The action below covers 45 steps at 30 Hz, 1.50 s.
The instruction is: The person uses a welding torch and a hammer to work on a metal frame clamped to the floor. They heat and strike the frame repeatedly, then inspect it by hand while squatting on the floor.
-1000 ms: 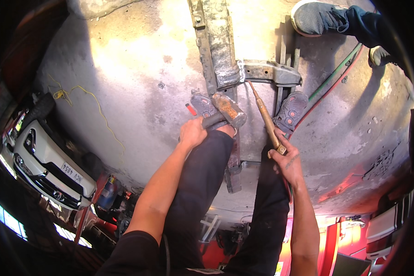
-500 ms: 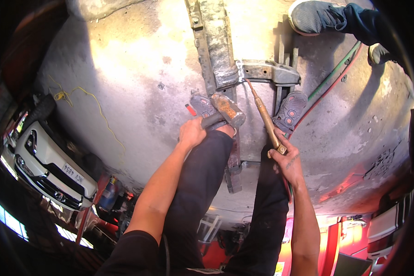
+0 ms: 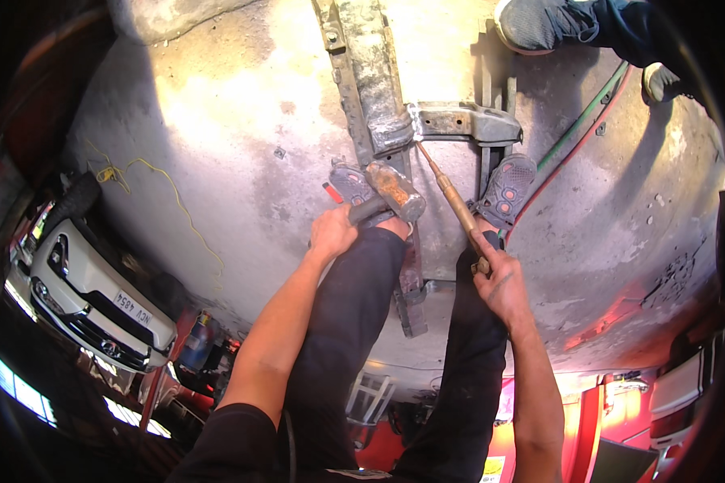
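Observation:
My left hand (image 3: 332, 233) is closed round the handle of a sledgehammer (image 3: 396, 191), whose rusty head rests above my left shin and foot. In my right hand (image 3: 502, 278) is a brass cutting torch (image 3: 453, 197), pointing up and left. Its tip is at or very near the joint where a bracket arm (image 3: 447, 122) meets a long steel frame rail (image 3: 374, 76). White marking runs along that joint. No flame can be made out at the tip. The rail and bracket lie low over the floor between and ahead of my feet.
Another person's shoe (image 3: 528, 28) stands at the upper right. Green and red hoses (image 3: 578, 133) run across the floor on the right. A yellow cord (image 3: 173, 187) lies on the left, near a white car (image 3: 97, 294). A small ladder-like stand (image 3: 368, 398) is behind my legs.
The torch tip has shifted left and slightly down toward the joint, and my right hand has turned and moved slightly down along with it. My left hand keeps its grip on the sledgehammer.

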{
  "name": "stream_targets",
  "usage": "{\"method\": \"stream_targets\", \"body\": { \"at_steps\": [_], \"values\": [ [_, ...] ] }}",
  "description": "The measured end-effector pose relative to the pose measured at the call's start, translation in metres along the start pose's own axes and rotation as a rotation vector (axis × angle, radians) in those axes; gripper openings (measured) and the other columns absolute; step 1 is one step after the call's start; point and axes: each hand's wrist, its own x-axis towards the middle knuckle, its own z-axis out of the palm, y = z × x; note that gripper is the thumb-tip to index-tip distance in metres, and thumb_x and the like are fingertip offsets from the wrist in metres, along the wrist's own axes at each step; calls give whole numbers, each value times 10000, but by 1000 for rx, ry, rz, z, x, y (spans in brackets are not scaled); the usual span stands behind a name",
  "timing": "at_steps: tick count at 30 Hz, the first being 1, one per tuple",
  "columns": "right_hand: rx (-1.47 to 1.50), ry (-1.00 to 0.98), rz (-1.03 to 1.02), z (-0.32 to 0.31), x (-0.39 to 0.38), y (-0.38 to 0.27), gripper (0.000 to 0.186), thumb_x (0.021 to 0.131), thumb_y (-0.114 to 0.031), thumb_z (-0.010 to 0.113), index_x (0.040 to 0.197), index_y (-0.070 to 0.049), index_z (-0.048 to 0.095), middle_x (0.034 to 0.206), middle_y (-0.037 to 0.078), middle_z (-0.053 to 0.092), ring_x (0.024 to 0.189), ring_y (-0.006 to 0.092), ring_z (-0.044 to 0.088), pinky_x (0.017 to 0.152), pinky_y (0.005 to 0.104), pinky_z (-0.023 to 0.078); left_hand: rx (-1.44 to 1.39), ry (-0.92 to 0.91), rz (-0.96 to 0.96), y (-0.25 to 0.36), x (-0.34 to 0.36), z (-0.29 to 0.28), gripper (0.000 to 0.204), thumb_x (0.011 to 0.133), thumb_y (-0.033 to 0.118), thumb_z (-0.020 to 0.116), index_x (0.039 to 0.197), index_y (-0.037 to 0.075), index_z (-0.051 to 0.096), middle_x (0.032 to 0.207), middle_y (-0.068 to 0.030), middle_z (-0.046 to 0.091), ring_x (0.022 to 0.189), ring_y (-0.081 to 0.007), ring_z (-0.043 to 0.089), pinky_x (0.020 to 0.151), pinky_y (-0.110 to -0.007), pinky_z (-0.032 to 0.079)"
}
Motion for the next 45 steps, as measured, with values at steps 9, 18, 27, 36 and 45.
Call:
{"method": "stream_targets", "body": {
  "at_steps": [9,18,27,36,45],
  "values": [
    [-435,-53,-159,-9,-5,16,757,900,-71,716,1589,-287,491,883,187,595,719,402,678,657,519,571,-10,3,2,2,-1,-1,213,908,170,601,1035,63,735,933,-283,736,957,-480,705,880,-566,532],
    [-582,-79,-242,-15,-4,23,726,937,-65,645,1613,-254,459,888,164,576,701,360,691,628,496,577,-11,1,5,2,-2,0,218,922,177,594,1040,62,737,936,-288,734,966,-487,702,888,-571,528],
    [-607,-51,-283,-15,-1,20,816,825,-1,702,1586,-208,492,892,156,568,710,335,692,644,474,587,-9,2,1,1,-1,0,236,963,219,590,1067,71,741,933,-295,730,969,-488,702,891,-572,529],
    [-594,-47,-247,-13,-4,22,828,814,23,700,1583,-206,496,912,166,582,734,348,698,671,484,590,3,-9,-4,1,-1,-1,235,967,219,582,1060,68,737,934,-294,733,971,-490,704,894,-573,529],
    [-604,-68,-247,-14,-3,19,834,813,17,707,1585,-215,494,914,168,584,729,347,697,666,481,589,4,-8,-11,1,0,0,239,975,235,586,1049,67,739,943,-290,736,979,-484,707,896,-567,532]
  ]
}}
